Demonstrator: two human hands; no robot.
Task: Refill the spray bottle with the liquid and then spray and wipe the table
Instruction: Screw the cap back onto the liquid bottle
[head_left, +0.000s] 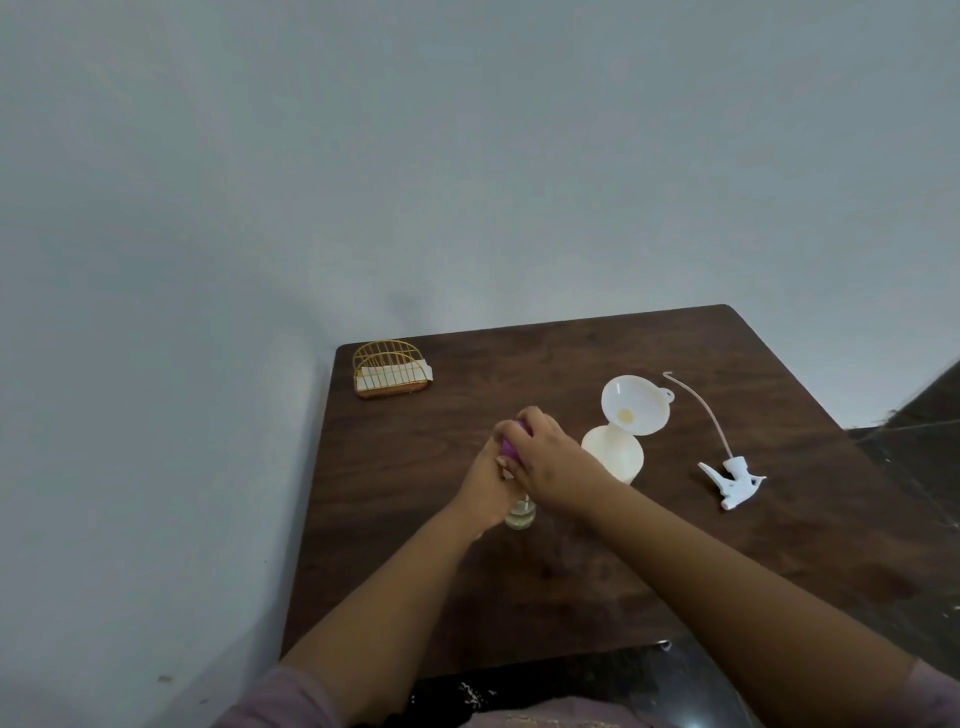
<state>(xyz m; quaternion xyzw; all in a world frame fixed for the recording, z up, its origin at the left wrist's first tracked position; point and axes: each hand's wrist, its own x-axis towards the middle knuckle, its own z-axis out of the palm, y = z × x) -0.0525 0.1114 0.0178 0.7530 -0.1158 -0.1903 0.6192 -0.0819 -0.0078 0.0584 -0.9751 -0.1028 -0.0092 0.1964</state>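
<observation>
Refill bottle (521, 512): clear, purple cap (511, 447), centre of bench (415, 545)
Left hand (491, 480): grips the bottle body
Right hand (545, 454): curled over the cap, likely twisting it
Spray bottle (613, 457): open, funnel (635, 404) seated in it, just right of the hands
Spray head (730, 480): lies off, further right
Napkin holder (390, 370): far left corner
Left to do: seemingly pouring, recapping, spraying, wiping

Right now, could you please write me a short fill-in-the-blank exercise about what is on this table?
1. Both hands grip a bottle with a ____ cap.
2. The white funnel sits in the neck of the ____ bottle.
3. The trigger sprayer head lies on the ____.
4. The gold wire holder contains ____.

Answers: purple; spray; table; napkins
</observation>
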